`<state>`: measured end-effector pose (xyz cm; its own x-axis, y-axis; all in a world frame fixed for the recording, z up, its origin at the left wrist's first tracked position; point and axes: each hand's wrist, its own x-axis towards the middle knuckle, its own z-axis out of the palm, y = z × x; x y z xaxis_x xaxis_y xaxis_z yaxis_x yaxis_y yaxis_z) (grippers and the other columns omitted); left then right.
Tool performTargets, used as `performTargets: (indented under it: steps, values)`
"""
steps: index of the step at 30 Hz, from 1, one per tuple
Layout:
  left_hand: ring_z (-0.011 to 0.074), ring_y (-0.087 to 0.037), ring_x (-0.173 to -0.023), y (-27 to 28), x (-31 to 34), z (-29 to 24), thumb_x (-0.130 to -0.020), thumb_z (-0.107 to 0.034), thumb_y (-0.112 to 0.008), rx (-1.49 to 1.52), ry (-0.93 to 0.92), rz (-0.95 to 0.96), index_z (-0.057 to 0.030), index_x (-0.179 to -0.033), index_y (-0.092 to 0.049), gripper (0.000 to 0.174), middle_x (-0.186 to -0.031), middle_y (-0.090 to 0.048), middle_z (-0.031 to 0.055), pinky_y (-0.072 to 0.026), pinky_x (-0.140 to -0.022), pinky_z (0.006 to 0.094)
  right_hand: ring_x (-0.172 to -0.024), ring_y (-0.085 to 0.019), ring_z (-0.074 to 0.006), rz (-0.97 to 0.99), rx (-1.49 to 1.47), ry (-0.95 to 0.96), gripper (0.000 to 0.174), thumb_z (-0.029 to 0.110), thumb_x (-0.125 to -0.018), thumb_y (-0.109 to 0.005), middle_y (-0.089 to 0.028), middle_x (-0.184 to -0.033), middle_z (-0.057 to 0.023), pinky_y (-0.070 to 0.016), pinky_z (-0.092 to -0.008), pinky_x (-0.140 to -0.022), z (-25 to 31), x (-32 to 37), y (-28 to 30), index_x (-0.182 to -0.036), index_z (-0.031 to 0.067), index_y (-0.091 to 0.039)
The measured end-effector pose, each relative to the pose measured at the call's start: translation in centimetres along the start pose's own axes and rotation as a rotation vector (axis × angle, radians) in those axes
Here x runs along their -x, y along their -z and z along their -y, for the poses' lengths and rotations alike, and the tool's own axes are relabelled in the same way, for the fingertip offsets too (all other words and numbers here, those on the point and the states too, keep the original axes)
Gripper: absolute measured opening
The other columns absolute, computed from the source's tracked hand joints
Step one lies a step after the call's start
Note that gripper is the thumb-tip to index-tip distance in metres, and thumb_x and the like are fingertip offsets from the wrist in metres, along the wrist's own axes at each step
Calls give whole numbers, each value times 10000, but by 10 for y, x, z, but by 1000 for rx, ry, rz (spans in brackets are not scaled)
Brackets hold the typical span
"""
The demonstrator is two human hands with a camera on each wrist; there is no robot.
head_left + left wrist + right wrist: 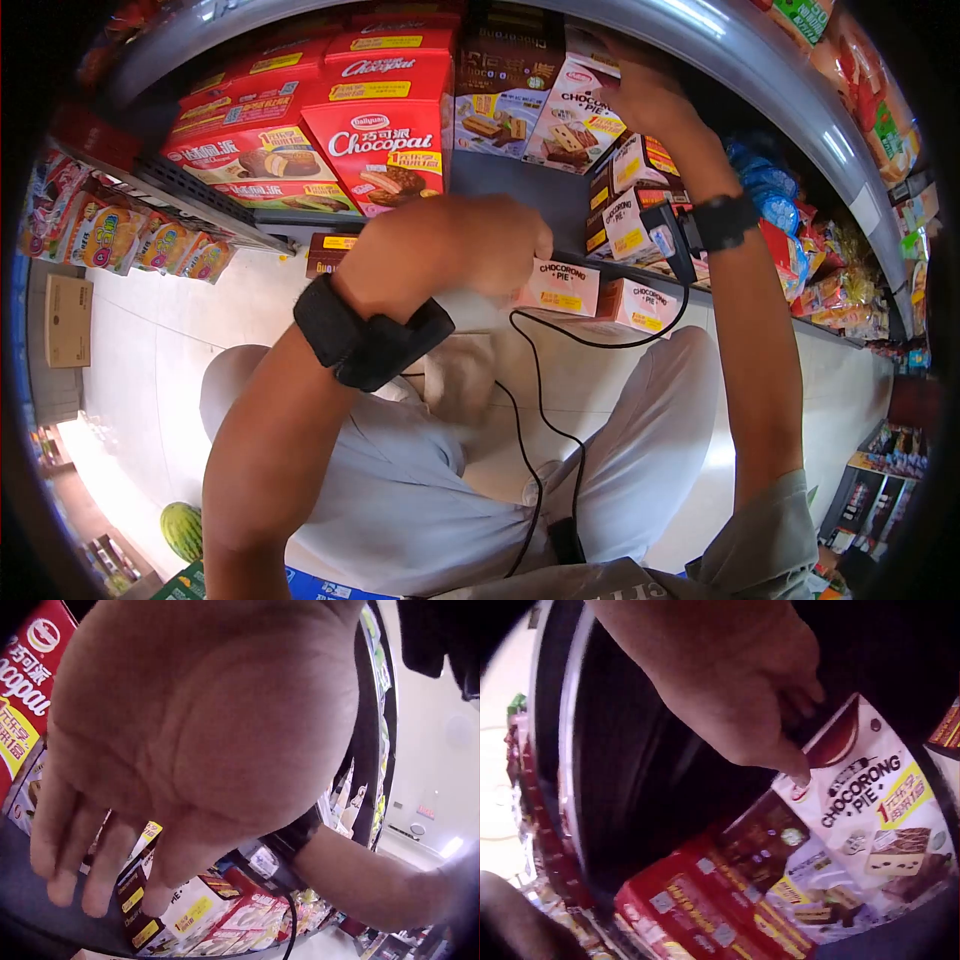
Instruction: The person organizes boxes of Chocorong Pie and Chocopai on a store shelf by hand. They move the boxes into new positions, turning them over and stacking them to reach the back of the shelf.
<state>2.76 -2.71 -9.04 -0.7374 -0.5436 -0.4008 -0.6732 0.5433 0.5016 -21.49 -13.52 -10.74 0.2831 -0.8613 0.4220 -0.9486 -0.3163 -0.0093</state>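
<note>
Wrist views, right fingers (795, 761) pinching pie box (881, 814) edge; left fingers (105, 874) loose, near bare shelf (510, 185)

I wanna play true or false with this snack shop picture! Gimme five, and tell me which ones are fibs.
1. The right grip touches a pale Chocorong Pie box. True.
2. The left grip is squeezing a banana. False: it holds nothing.
3. The big Chocopai box in front is red. True.
4. The trousers are bright green. False: they are pale grey.
5. A watermelon shows at the lower left of the head view. True.
</note>
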Motion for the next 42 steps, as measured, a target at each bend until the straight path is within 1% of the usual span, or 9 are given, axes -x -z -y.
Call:
performTargets:
  steps: [3, 5, 7, 11, 20, 28, 32, 38, 42]
  values:
    - [330, -618, -1003, -13, -4, 19, -918, -146, -456, -73, -17, -33, -86, -1180, -613, 311, -1100, -639, 180, -476, -854, 409, -1198, -489, -383, 117, -206, -80, 532, 181, -758, -721, -524, -1294, -198, -399, -388, -1016, 46, 35, 53, -1253, 88, -547]
    - [330, -627, -973, -3, 1, 11, -914, -128, -459, -143, 101, -39, -79, -1165, -614, 300, -1061, -646, 185, -482, -832, 403, -1063, -562, -381, 23, -341, 130, 423, 182, -749, -734, -582, -1155, -200, -453, -417, -911, 68, 78, 65, -1117, 36, -586]
    - [332, -628, -959, 16, 3, -9, -914, -127, -459, -113, 226, 89, -69, -1146, -611, 283, -1051, -644, 183, -481, -824, 408, -1133, -543, -356, 495, -681, -187, 490, 136, -718, -756, -581, -1184, -172, -427, -380, -975, 92, 114, 71, -1165, 42, -578]
    - [339, -620, -960, 14, -3, -10, -919, -137, -459, -86, 249, 106, -51, -1119, -602, 261, -1049, -635, 190, -479, -818, 411, -1204, -456, -367, 580, -352, -258, 770, 130, -655, -795, -479, -1272, -193, -374, -438, -1018, 107, 193, -4, -1302, 4, -397]
    - [362, -606, -976, 2, -16, -1, -935, -172, -463, -153, 130, 88, -63, -1154, -581, 271, -1066, -622, 202, -473, -824, 420, -1169, -467, -343, 605, -211, -216, 766, 97, -567, -810, -496, -1177, -158, -388, -406, -994, 93, 207, -63, -1236, 41, -441]
    - [377, -630, -879, -9, -5, 6, -737, -64, -486, -139, 130, -77, -13, -893, -657, 236, -907, -656, 203, -488, -758, 433, -1110, -522, -373, 310, -550, -257, 543, 102, -697, -731, -550, -1149, -214, -441, -418, -950, 107, 141, 12, -1173, -29, -505]
    - [381, -632, -881, -1, -4, 2, -759, -85, -495, -194, 167, -29, -15, -899, -659, 226, -919, -657, 216, -491, -758, 432, -1177, -489, -396, -179, -464, -119, 579, 120, -738, -718, -515, -1254, -239, -394, -423, -1023, 107, 47, 22, -1250, -25, -489]
    - [360, -656, -742, 15, 2, -1, -784, -111, -521, -122, 217, -78, 20, -869, -640, 196, -794, -656, 220, -509, -654, 409, -1316, -384, -337, -128, 112, -74, 584, 180, -776, -622, -447, -1384, -199, -275, -431, -1116, 108, 1, -29, -1297, -44, -484]
    - [307, -659, -577, 25, 6, -2, -814, -99, -516, 63, 358, -78, 62, -829, -609, 187, -656, -633, 209, -513, -545, 374, -1263, -422, -358, -173, 52, -77, 492, 153, -759, -624, -488, -1297, -219, -288, -445, -1098, 128, 16, -17, -1192, -63, -532]
